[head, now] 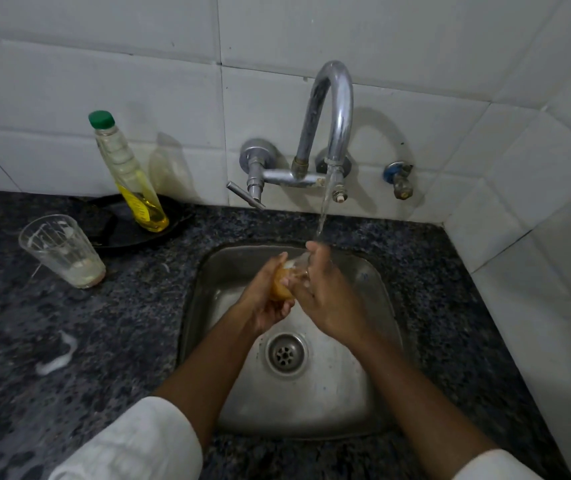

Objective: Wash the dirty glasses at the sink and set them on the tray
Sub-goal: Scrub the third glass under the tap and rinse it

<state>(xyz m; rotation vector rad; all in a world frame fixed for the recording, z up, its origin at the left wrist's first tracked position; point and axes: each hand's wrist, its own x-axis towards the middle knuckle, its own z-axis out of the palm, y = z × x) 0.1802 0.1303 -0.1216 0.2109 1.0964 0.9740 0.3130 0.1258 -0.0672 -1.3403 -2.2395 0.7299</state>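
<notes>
Over the steel sink (pixel 374 386) both hands meet under a running stream from the tap (pixel 334 109). My right hand (pixel 325 296) is wrapped around a clear glass (pixel 299 263), mostly hidden by the fingers. My left hand (pixel 266 299) presses a yellow-orange sponge (pixel 281 284) against that glass. A second dirty glass (pixel 61 249) with milky residue stands upright on the dark granite counter (pixel 69 341), left of the sink. No tray is clearly seen.
A green-capped bottle of yellow dish soap (pixel 128 174) leans on a black pan (pixel 114 233) behind the dirty glass. A blob of foam (pixel 57 358) lies on the counter. White tiled walls close in at the back and right. The drain (pixel 287 353) is open.
</notes>
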